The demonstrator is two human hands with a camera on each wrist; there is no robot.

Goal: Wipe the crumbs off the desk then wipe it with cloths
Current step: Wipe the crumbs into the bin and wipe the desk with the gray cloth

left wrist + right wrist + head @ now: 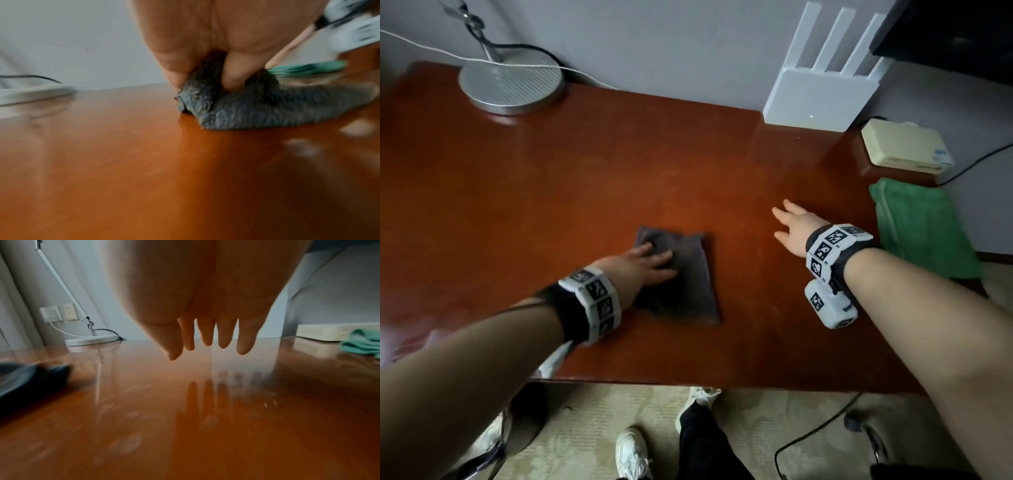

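Mid-bench on the glossy red-brown wooden bench point(585, 164), left hand point(645, 263) bunched the dark grey fuzzy cloth point(688, 274), grip clenched for wiping pressure; right hand point(792, 229) hovered unclenched, empty, green cloth point(921, 226) parked at right edge.

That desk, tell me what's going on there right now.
A person is wiping the wooden desk. Their left hand presses a grey cloth onto it, fingers bunching the fabric. The right hand hovers open above the surface, holding nothing. A green cloth lies at the desk's right edge.
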